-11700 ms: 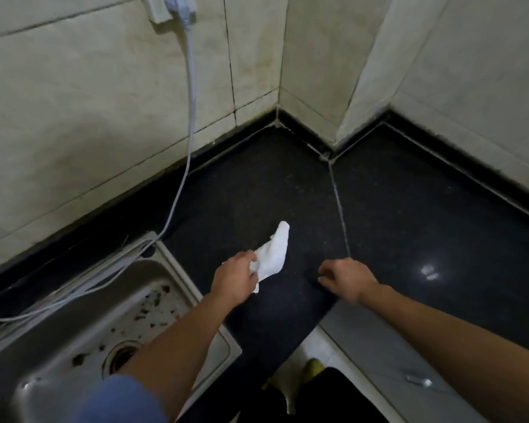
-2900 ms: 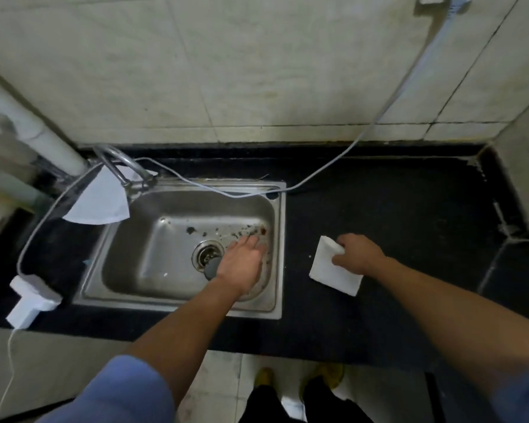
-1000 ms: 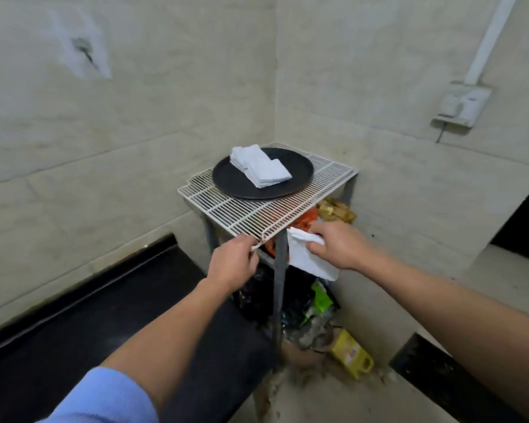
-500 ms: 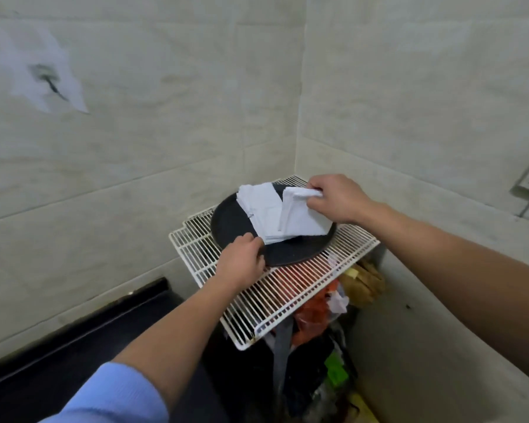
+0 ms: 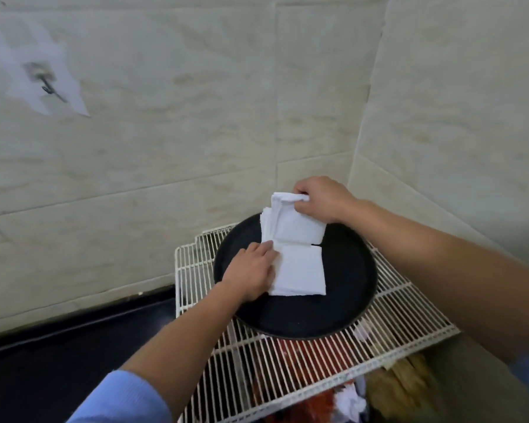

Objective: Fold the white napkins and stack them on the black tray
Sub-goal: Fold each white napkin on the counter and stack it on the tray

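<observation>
I see the folded napkin point(image 5: 297, 222) over the far half of the black tray point(image 5: 333, 325), tilted up, lower edge touching the tray's napkin pile point(image 5: 300, 271), not laid flat yet. Right hand point(image 5: 321, 199) pinches its top edge, fingers curled tight round the cloth. Left hand point(image 5: 251, 273) lies flat on the pile's left edge, fingers straight, gripping nothing; I read that as steadying. The pile sits mid-tray and looks squared. Layered edges of more napkins show behind the held one at the tray's far left; count unclear. My call: folding done for this piece, placement in progress, release and tidy-up left. Can't tell whether unfolded napkins remain elsewhere. The tray sits on a white wire rack point(image 5: 287, 367), with clutter point(image 5: 303, 404) below the tray's near side.
</observation>
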{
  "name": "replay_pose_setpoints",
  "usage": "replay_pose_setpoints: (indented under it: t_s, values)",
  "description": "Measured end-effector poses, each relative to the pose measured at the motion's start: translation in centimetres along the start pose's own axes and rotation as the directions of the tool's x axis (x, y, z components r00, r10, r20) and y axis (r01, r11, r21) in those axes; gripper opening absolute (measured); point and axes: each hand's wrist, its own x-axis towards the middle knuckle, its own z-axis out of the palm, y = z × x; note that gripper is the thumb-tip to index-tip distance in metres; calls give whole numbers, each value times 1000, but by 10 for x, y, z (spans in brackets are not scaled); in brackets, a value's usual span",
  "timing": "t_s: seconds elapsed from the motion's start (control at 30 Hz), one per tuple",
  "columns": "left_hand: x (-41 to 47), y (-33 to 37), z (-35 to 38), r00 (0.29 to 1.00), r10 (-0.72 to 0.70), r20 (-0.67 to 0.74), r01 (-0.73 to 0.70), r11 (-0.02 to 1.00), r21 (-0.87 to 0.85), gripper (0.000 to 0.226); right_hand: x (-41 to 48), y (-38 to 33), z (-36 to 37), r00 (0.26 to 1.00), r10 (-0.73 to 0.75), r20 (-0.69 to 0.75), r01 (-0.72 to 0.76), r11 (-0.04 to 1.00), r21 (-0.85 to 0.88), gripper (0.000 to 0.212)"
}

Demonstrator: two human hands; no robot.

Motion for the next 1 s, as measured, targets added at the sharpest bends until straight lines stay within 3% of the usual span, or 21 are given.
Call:
replay_pose_setpoints:
  t_s: [0.17,0.3,0.43,0.5,0.63,0.73,0.87,1.0]
  values:
    - [-7,-2,17,993,-15,-115,6,997,-83,50,46,11,26,985,-18,173,19,1000,-7,8]
    - [-13,-2,23,986,-26,-166,3,990,-141,46,72,20,43,983,-3,181,9,999,-31,7]
    - [-14,-1,21,980,-23,-199,-8,988,-155,39,87,26,64,983,26,184,-10,996,-86,21]
    - [-13,-3,19,971,-23,-239,-13,989,-147,33,85,28,73,990,23,140,-8,994,-107,29]
    - [-10,-11,14,945,-100,-312,55,987,-149,30,57,26,91,990,-101,-102,85,984,-154,46]
    - [-14,-24,17,940,-180,-290,147,980,-131,29,39,21,109,986,-161,-43,152,976,-157,57]
    - [-24,-38,24,948,-261,-181,246,964,-102,30,38,25,135,990,-78,122,98,980,-175,63]
    - [-29,-38,27,957,-252,-141,245,967,-66,34,38,25,144,987,-64,145,93,974,-204,62]
